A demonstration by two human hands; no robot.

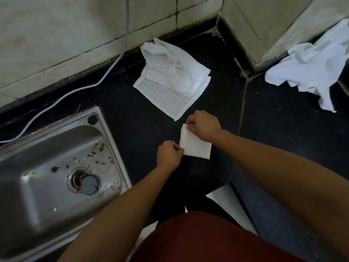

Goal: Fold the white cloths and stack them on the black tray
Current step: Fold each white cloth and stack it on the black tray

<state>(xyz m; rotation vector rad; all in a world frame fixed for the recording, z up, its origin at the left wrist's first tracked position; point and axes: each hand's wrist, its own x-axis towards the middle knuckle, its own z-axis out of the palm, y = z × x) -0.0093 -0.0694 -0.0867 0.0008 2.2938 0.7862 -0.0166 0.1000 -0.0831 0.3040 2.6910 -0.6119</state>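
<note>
Mid-task. One small folded cloth [197, 148] is in work just below frame centre, on or just above the black bench [122, 114]; contact is not clear. The left hand [170, 155] pinches its edge at 9 o'clock, fingers curled on the fabric. The right hand [203, 125] pinches its far corner at 12 o'clock, thumb and fingers closed on the layers. The cloth looks folded down to a small rectangle, probably the last crease or a squaring-up.

Done so far, by my read: a loose stack of cloths [175, 72] lies at 12 o'clock from the hands, near the tiled wall [56, 35]. A waffle-weave cloth [164, 95] sits flat at the bottom. The ones on top are rumpled and only partly squared, so they may need refolding.

Left to do: a crumpled heap of cloths [309, 72] lies unfolded at 2 o'clock, well apart from the hands. The cloth in hand is not yet stacked.

Hard to tell:
- No black tray can be made out. The bench is black too, so a tray under the 12 o'clock stack can't be confirmed.
- The number of cloths in either pile is unclear.
- The 2 o'clock heap is cut by the frame edge.
- Fingertips are partly hidden by the fabric.
- The lighting is dim.

A steel sink [110, 135] is at 8 o'clock, and a grey cable [75, 90] runs along the wall.
</note>
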